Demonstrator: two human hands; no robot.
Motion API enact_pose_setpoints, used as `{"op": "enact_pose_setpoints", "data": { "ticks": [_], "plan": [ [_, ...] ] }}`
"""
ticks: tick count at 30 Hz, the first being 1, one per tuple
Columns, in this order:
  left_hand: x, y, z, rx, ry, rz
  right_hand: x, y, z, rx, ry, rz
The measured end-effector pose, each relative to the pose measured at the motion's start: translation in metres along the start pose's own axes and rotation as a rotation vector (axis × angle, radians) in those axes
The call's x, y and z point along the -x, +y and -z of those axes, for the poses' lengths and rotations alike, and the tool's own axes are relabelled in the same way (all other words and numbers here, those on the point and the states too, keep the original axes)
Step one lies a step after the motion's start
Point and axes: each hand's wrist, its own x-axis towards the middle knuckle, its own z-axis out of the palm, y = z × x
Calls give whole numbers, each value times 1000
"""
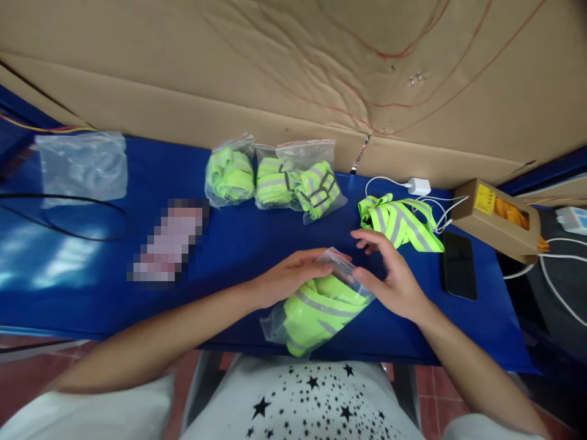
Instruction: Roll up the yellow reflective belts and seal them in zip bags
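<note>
A clear zip bag (pixel 339 264) with a folded neon-yellow reflective vest or strap (pixel 321 311) inside lies near the table's front edge, its sealing strip at the top. My left hand (pixel 293 275) pinches the bag's upper edge, thumb in front and fingers behind. At the bag's upper right corner, my right hand (pixel 389 275) rests its thumb against the plastic while its other fingers are spread and lifted. Just beyond that hand lies a loose bundle of yellow-green reflective straps (pixel 398 223).
Along the cardboard back wall stand several filled zip bags (pixel 229 174). An empty clear bag (pixel 82 165) and a black cable (pixel 59 197) lie left, beside a blurred-out item (pixel 169 244). On the right are a phone (pixel 460 266), a white charger (pixel 418 186) and an open cardboard box (pixel 495 220).
</note>
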Motion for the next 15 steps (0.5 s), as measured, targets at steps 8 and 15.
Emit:
{"op": "enact_pose_setpoints", "data": {
  "ticks": [8, 15],
  "plan": [
    [-1, 3, 5, -68, 148, 14, -9, 9, 17, -156, -166, -301],
    [-2, 0, 2, 12, 286, -95, -9, 1, 20, -189, -96, -324]
  ]
}}
